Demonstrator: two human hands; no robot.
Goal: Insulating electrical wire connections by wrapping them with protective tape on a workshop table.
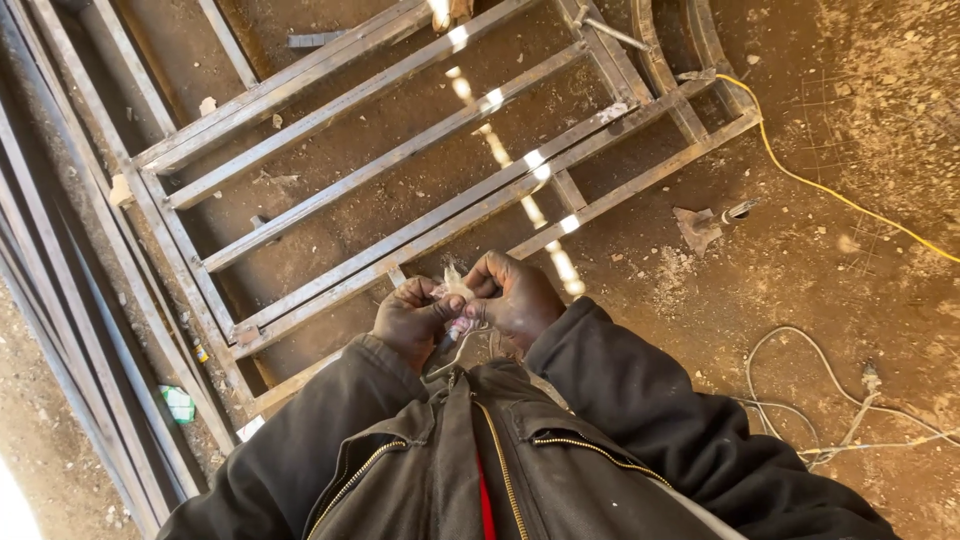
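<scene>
Close in front of the dark zipped jacket [500, 470], the left hand [412, 320] and right hand [515, 295] meet, fingers of both pinching a small pale crumpled scrap [455, 285] between them, held at chest height above the dirt floor [800, 250]. Beyond lies a welded steel bar frame [400, 150] on the floor. A yellow cable [830, 188] runs past its far right corner.

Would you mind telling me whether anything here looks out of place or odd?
A yellow cable and a pale cord trail loose across the dirt beside the metal frame. Both hands meet on a small whitish object; nothing else stands out.
</scene>
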